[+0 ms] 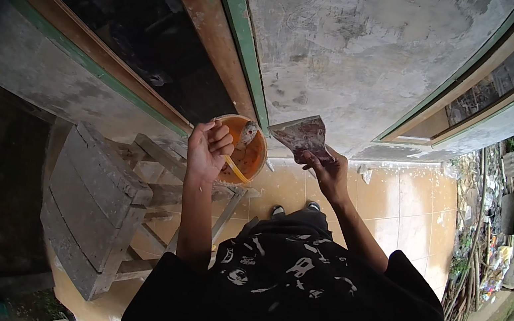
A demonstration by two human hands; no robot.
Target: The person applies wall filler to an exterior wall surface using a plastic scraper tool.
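A grey, patchily coated wall (369, 44) fills the far side, edged on its left by a green strip (241, 37) with a brown wooden frame (207, 31) beside it, and on its right by a second framed opening (472, 74). Along the wall's foot, a tan tiled floor (392, 195) flecked with pale bits runs right to an outdoor strip of sticks and litter (483, 216), giving the right side the widest room for moving. The person's black shirt (285, 320) spans the near side; its white print (too small and warped to read) scatters across the front. To the left, a plank-topped wooden bench (88, 208) crowds the person's left forearm.

An orange bucket (253, 160) sits just right of the left hand (209, 146), below the green strip; what supports it cannot be told. Its inner wall is spotted with residue, and a pale, mottled lump (248, 134) shows at its far side. The two hands are apart: the left has curled fingers, though whether they grip anything is hidden, while the right hand (329, 172) pinches a bent, dark reddish sheet (304, 138) near the wall. The bucket's yellow handle (236, 170) slants up to the left hand.
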